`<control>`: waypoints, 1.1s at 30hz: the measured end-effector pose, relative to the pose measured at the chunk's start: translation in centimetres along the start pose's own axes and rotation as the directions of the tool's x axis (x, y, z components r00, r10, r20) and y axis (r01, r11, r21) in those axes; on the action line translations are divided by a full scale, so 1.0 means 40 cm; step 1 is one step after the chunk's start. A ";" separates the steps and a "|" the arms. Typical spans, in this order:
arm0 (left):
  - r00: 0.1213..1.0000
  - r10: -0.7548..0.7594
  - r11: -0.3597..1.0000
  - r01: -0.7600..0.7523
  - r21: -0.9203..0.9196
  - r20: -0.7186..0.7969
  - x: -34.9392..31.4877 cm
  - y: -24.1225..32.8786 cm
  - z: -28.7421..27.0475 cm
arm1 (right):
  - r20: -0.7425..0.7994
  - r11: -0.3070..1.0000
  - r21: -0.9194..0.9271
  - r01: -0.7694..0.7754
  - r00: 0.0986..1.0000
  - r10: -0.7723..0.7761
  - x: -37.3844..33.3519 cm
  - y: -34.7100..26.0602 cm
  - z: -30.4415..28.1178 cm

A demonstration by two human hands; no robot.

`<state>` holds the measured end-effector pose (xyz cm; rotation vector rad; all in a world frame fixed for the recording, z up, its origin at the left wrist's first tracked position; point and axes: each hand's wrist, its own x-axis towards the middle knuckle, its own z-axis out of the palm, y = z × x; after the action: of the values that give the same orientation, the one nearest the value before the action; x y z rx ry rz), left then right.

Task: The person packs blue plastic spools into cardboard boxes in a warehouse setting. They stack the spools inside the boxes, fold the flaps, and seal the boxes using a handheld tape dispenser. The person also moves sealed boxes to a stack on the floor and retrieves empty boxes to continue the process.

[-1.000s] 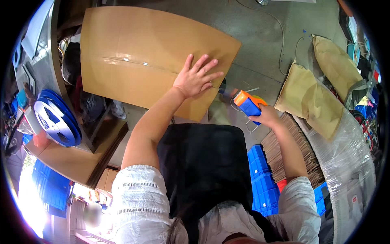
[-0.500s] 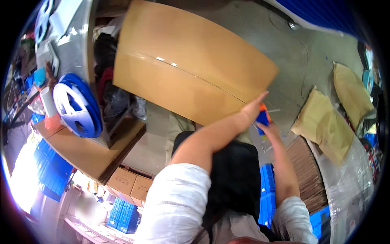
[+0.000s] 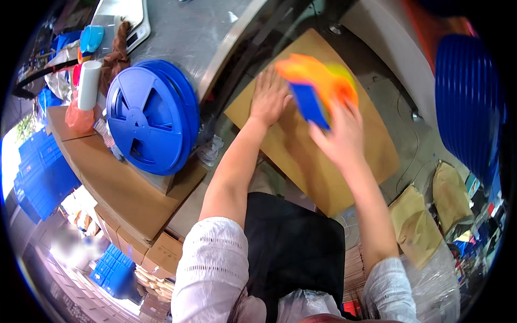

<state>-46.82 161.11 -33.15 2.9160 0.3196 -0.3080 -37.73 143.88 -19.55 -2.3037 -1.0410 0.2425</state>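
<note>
A large brown cardboard box [image 3: 299, 148] stands in front of me, its flat upper face turned toward me. Toward its far left edge, my left hand [image 3: 269, 99] lies flat on the cardboard with the fingers stretched out. My right hand [image 3: 344, 132] is wrapped round an orange and blue tape dispenser [image 3: 309, 72], held over the far part of the box. Motion smears the dispenser, and a yellow round part shows at its right side. Whether it touches the box I cannot tell.
Blue reels [image 3: 145, 118] stand on the left beside a grey worktable [image 3: 177, 32]. Below them lies a larger cardboard piece [image 3: 113, 177]. A stack of blue reels [image 3: 466, 102] rises at the right, above brown paper sacks [image 3: 414, 215]. A cable [image 3: 417, 142] runs across the floor.
My left hand has gone from the box's right edge to its far left part. The dispenser has moved left over the box in my right hand. The whole view has shifted, and the box sits turned.
</note>
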 end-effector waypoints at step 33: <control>0.768 -0.462 0.109 0.547 -0.830 0.445 -0.232 0.124 -0.162 | 0.295 -0.202 0.896 -0.396 0.189 0.937 -1.219 0.759 0.037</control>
<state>-53.36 155.94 -24.02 1.4716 1.0867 -0.1947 -52.38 93.12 -42.13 -1.3457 0.9083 0.4474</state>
